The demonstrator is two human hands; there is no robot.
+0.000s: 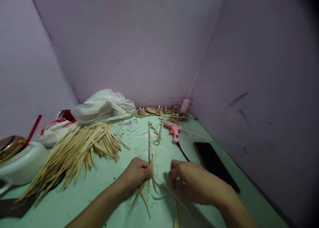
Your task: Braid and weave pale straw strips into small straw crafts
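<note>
My left hand [138, 171] is closed, pinching a thin braid [150, 145] of pale dried straw strips on the green table. The finished braid runs away from me and bends near its far end. Loose strip ends [144, 201] hang below the left fingers, and another long strip [171, 192] slants down to the right. My right hand [191, 179] is held just right of the braid, its fingers curled downward. A straw strip [176, 216] shows below the right hand; whether the fingers grip it is hidden.
A pile of straw strips [82, 145] lies left, by a white pot [27, 161] and a white plastic bag [104, 105]. A pink glue gun [174, 130], phone [214, 163], small woven hats [141, 112] and pink spool [185, 105] lie behind and right. Walls enclose the table.
</note>
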